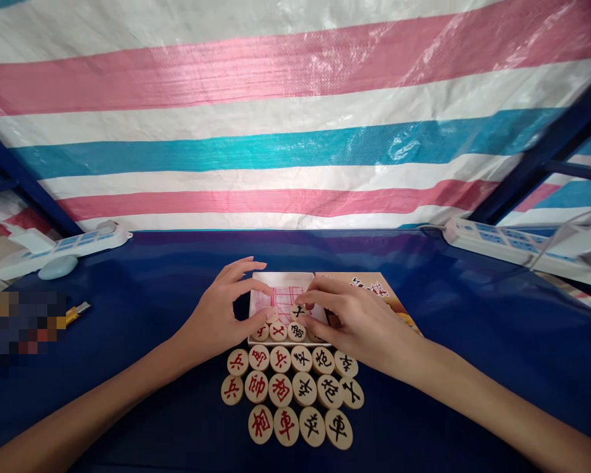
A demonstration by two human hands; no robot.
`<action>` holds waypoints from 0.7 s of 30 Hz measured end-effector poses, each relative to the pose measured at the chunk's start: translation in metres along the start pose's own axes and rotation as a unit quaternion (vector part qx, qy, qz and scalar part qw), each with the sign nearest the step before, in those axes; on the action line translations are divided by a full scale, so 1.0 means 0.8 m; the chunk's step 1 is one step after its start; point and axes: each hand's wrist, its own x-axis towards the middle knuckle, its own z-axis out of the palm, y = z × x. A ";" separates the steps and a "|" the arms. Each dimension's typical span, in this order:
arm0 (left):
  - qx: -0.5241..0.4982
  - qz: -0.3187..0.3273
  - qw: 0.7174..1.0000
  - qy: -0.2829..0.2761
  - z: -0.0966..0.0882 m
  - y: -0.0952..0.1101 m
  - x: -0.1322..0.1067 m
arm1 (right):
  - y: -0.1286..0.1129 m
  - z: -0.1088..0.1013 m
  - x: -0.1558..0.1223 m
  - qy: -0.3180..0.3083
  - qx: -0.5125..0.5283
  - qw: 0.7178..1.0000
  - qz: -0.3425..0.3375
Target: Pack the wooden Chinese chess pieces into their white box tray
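Over a shallow white box (253,339), my left hand (226,299) has its thumb and index finger spread apart. The thumb tip rests against a xiangqi piece (273,315) that it partly covers. My right hand (347,312) pinches a black-marked xiangqi piece (299,311) between thumb and fingers. Inside the box, along its near side, sit a red-marked piece (278,330) and a black-marked piece (297,331). Closer to me, round pieces lie in rows, red ones such as the chariot piece (285,426) on the left and black ones such as the cannon piece (329,391) on the right.
A printed box lid (374,286) lies behind my right hand. Power strips stand at the left (86,246) and right (497,244). A pale mouse-shaped object (58,267) and a yellow cutter (76,314) are at left. Striped sheeting (276,151) hangs behind the blue table (152,289).
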 end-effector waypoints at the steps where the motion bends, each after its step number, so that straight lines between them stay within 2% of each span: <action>1: -0.002 0.001 1.000 -0.005 0.000 -0.001 0.001 | 0.000 0.000 0.000 0.002 -0.004 1.000 0.001; 6: -0.013 -0.004 1.000 -0.024 0.001 -0.004 0.004 | 0.000 0.000 -0.001 0.002 -0.011 1.000 -0.001; 11: -0.044 -0.038 0.997 -0.050 0.004 -0.005 0.006 | -0.001 0.000 -0.003 0.004 -0.021 1.000 -0.006; 21: -0.065 -0.037 0.996 -0.039 -0.004 -0.007 0.003 | 0.001 0.002 0.000 0.002 -0.040 0.999 -0.007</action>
